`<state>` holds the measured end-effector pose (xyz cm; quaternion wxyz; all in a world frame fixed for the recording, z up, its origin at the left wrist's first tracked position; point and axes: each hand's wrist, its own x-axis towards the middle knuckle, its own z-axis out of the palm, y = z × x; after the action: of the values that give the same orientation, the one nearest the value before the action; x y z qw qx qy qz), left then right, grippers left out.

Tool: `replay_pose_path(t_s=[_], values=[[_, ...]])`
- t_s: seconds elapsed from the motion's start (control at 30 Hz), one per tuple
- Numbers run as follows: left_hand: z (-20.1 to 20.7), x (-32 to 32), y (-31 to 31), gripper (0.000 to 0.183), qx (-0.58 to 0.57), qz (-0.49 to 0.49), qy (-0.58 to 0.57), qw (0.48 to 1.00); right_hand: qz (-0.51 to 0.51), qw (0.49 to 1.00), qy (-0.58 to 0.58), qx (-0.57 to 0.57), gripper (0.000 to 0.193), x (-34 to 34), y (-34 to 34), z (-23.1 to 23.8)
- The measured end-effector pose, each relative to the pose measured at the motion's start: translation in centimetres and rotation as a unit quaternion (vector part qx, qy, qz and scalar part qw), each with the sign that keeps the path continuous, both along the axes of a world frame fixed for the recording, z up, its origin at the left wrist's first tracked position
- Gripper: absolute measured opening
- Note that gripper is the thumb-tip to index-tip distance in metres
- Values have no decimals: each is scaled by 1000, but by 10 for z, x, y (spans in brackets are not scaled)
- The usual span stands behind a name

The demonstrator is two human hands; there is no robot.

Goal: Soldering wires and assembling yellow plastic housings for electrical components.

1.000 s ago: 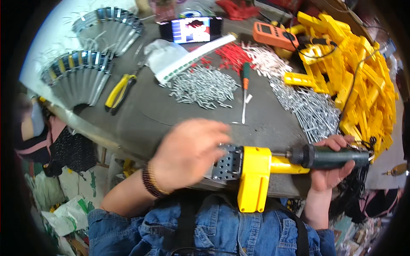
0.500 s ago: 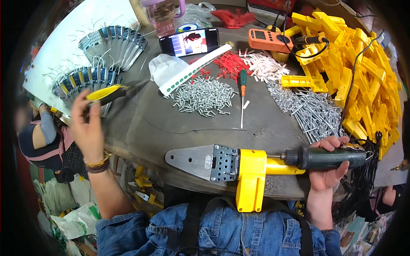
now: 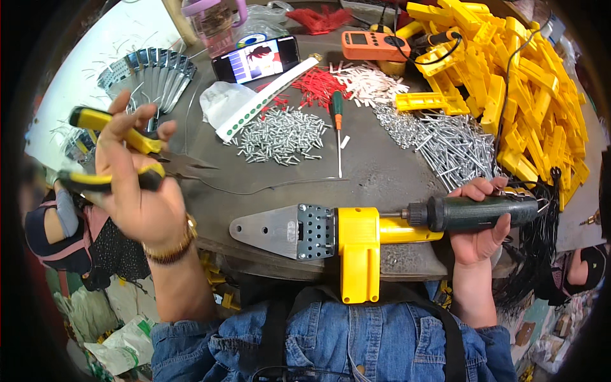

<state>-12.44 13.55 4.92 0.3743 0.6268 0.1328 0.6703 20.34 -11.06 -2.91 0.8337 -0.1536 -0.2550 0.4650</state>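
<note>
On the dark grey table's (image 3: 382, 167) L side, head view: L hand (image 3: 143, 204) grips yellow-and-black-handled metal pliers (image 3: 147, 144), fingers threaded thru spread handles; handle ends partly behind fingers, tip a bit blurred. Behind it, lower fan of shiny metal strips (image 3: 81, 145) mostly hidden, count unclear.

R hand (image 3: 472, 247) wraps dark green cylindrical power screwdriver (image 3: 487, 212) from below; palm side hidden under tool. Its shaft runs to yellow plastic housing (image 3: 358, 251) w/ grey tapered metal plate (image 3: 264, 230), at table's near edge; can't tell if bit sits in a screw.

Far L, clear cup w/ pink handle (image 3: 213, 28) cut off at top. R: yellow plastic parts pile (image 3: 534, 95), lower layers hidden; black cable bundle (image 3: 538, 248) tangled, ends unclear. Co-worker's sleeve (image 3: 65, 213) at L edge, rest blurry.
</note>
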Motion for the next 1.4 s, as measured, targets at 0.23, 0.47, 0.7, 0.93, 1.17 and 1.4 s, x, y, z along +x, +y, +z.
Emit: replay_pose_path(t_s=[0.23, 0.47, 0.7, 0.93, 1.17, 1.4], values=[[4, 90, -53, 59, -36, -174, 109, 978, -9, 1000, -5, -1, 58, 0, -2, 2], [5, 120, -69, 50, -163, -162, 105, 968, -2, 1000, 26, -4, 52, -7, 0, 8], [4, 131, -77, 47, -182, -122, 85, 972, -11, 999, 44, -8, 47, -5, 6, -1], [1, 117, -72, 56, -153, -166, 53, 973, 14, 999, -18, 23, 59, -7, 7, 2], [-16, 30, -2, 42, -82, 255, 113, 957, 48, 973, -156, 163, 44, 17, -28, 47], [-113, -126, 64, 50, -174, 404, 238, 866, -64, 985, -136, 88, 52, 103, -115, 114]])
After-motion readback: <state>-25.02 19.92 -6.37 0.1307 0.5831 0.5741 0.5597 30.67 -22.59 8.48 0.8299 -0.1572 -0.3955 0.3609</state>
